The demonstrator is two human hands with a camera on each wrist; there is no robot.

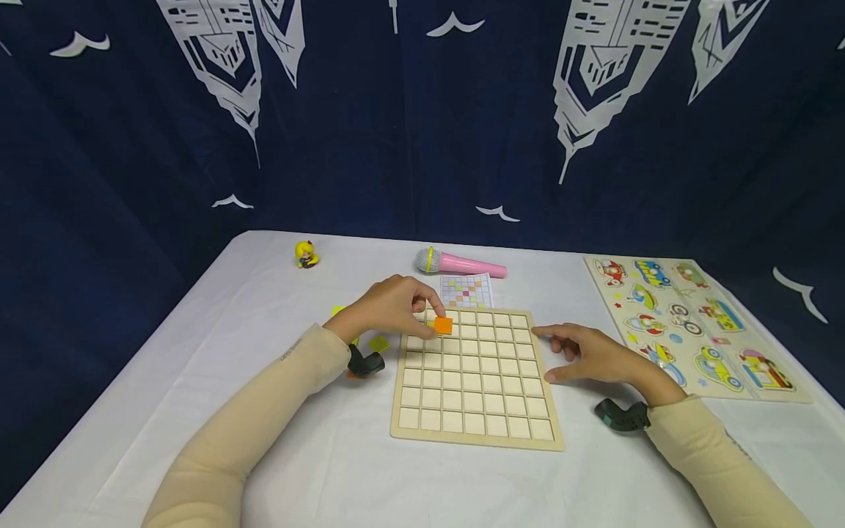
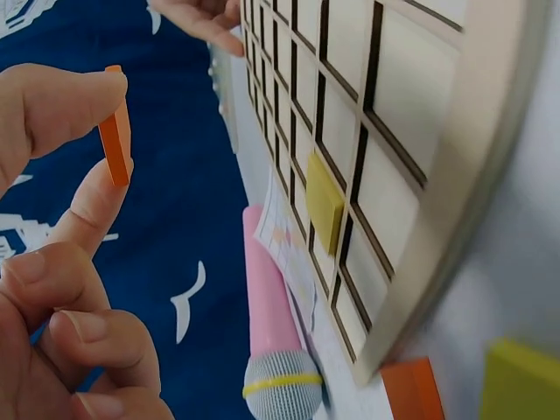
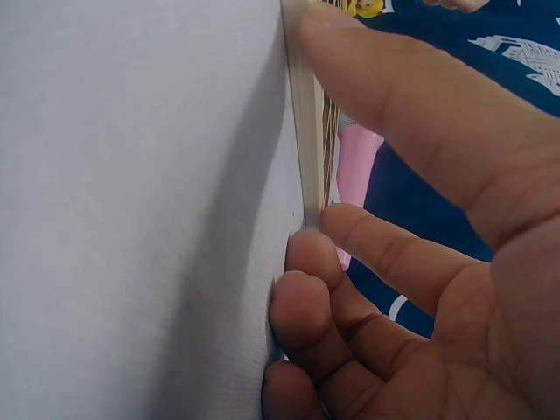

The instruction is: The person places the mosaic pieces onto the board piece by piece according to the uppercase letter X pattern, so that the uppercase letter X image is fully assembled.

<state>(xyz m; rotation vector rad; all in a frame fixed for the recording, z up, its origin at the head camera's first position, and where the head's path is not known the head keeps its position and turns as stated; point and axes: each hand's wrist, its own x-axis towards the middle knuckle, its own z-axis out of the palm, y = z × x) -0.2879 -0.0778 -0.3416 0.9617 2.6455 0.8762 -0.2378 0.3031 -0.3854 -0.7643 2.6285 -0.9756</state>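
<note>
Between thumb and index finger, my left hand (image 1: 389,306) pinches an orange square tile (image 1: 444,325). The tile is held above the far left part of a wooden grid board (image 1: 475,441); in the left wrist view its thin edge shows, apart from the board. A yellow tile (image 2: 325,206) lies in one of the grid squares near the far left corner. My right hand (image 1: 587,353) rests beside the board's right edge, its thumb and index fingertip at the frame and the other fingers loosely bent.
Loose yellow-green tiles (image 1: 379,343) and an orange tile (image 1: 354,375) lie left of the board, partly hidden by my left arm. Behind it are a colored-grid card (image 1: 467,291) and a pink microphone (image 1: 472,265). A small yellow-haired figurine (image 1: 306,254) sits far left, a picture puzzle (image 1: 673,341) right.
</note>
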